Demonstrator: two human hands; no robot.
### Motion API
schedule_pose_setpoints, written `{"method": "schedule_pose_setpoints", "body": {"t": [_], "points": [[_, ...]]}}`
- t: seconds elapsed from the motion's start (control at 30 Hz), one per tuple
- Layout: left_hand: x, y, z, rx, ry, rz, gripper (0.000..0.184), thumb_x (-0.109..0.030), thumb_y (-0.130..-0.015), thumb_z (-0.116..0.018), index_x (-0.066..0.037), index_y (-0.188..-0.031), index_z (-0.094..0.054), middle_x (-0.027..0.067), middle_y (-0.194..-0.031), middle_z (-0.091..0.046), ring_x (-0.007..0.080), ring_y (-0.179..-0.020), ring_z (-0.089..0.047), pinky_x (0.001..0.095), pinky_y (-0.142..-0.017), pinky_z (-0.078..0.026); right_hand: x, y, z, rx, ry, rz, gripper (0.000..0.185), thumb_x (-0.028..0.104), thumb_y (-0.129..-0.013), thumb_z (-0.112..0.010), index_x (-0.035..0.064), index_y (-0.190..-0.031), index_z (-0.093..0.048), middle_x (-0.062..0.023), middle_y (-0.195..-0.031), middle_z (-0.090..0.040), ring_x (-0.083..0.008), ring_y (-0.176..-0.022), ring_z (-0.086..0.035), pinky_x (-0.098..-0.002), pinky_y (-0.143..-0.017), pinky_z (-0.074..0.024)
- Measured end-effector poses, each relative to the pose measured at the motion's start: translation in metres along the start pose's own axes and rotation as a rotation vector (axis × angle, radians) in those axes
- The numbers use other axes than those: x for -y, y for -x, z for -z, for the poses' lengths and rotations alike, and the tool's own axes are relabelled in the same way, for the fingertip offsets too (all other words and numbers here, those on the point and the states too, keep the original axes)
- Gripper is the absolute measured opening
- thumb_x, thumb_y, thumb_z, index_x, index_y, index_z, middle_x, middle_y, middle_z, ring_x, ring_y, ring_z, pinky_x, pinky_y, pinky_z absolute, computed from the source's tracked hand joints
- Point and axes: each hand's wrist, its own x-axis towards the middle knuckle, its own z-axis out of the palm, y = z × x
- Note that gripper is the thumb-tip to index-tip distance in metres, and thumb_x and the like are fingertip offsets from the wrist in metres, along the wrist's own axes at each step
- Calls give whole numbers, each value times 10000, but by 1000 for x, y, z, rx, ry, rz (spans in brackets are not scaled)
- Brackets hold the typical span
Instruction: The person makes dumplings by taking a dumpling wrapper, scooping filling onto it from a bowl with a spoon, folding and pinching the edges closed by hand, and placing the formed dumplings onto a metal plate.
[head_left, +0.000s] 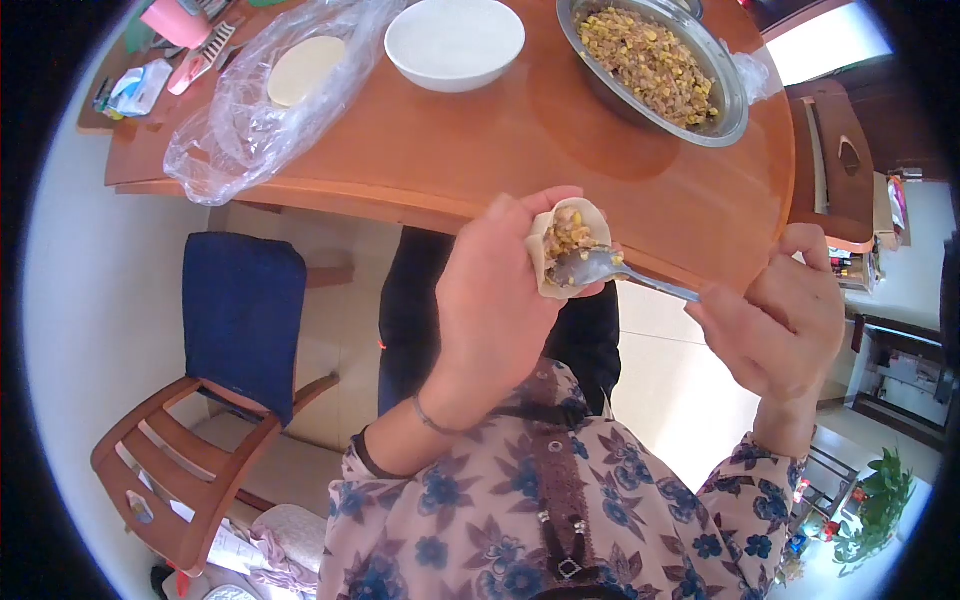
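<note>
Cupped in my left hand (500,285) is a round dumpling wrapper (541,262), its edges curling up around a chunky filling (571,232) with yellow bits. My right hand (775,320) grips a metal spoon (655,284) by the handle end. The bowl of the spoon lies against the filling inside the wrapper. Beyond my hands, a large metal bowl (742,112) holds more of the same filling. To its left stands a white bowl (455,45). A stack of flat wrappers (306,71) rests in a clear plastic bag (215,165).
The wooden table (420,140) has its near edge just past my hands. A pink cup (177,22), a brush (203,58) and a tissue pack (140,88) lie at its far left. A wooden chair (215,440) with a blue cover stands at my left; another chair (842,160) is at right.
</note>
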Motion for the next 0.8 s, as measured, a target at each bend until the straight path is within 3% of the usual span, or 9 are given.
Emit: {"method": "schedule_pose_setpoints", "body": {"t": [0.23,0.37,0.4,0.43,0.5,0.73,0.8], "points": [[-3,-2,9,24,158,60,766,-573,-1027,-303,72,-1426,-414,199,-1300,-597,333,-1223,-593,466,-982,-501,-8,-2,18,-48,-35,8,274,123,-581,-860,66,-808,-717,2,-610,-421,-175,-535,-337,-401,-705,-367],[-4,-4,16,44,261,101,790,-595,-1014,-339,75,-1426,-416,202,-1314,-595,315,-1219,-599,470,-979,-517,-12,3,24,-60,33,3,268,117,-576,-851,53,-798,-715,1,-599,-411,-164,-537,-336,-407,-720,-362],[-4,-4,17,50,287,111,796,-600,-1011,-348,76,-1426,-417,203,-1317,-594,311,-1217,-601,471,-978,-521,-11,1,26,-26,56,3,275,132,-575,-866,77,-797,-713,19,-586,-429,-161,-525,-382,-384,-702,-373],[-4,-4,18,51,287,111,796,-600,-1011,-348,76,-1426,-417,203,-1317,-594,311,-1217,-601,471,-978,-521,-10,-1,28,7,77,3,283,146,-573,-881,102,-795,-712,38,-574,-447,-159,-513,-428,-361,-683,-385],[-2,-5,20,98,185,62,807,-608,-1015,-337,77,-1438,-402,204,-1321,-591,314,-1219,-602,477,-981,-523,-8,-3,27,19,67,11,280,145,-572,-881,101,-790,-711,33,-573,-449,-161,-515,-434,-362,-682,-385],[-1,-3,17,169,264,124,794,-594,-1032,-307,78,-1450,-378,223,-1333,-582,330,-1241,-594,468,-975,-531,-5,-9,22,46,80,8,273,149,-569,-877,84,-772,-707,15,-572,-443,-172,-519,-445,-379,-681,-405],[-1,-3,15,132,136,102,786,-585,-1037,-297,79,-1449,-377,239,-1343,-574,359,-1250,-590,468,-973,-536,-4,-10,19,43,76,4,271,147,-567,-877,79,-765,-705,13,-573,-442,-176,-521,-446,-381,-680,-410]]}}
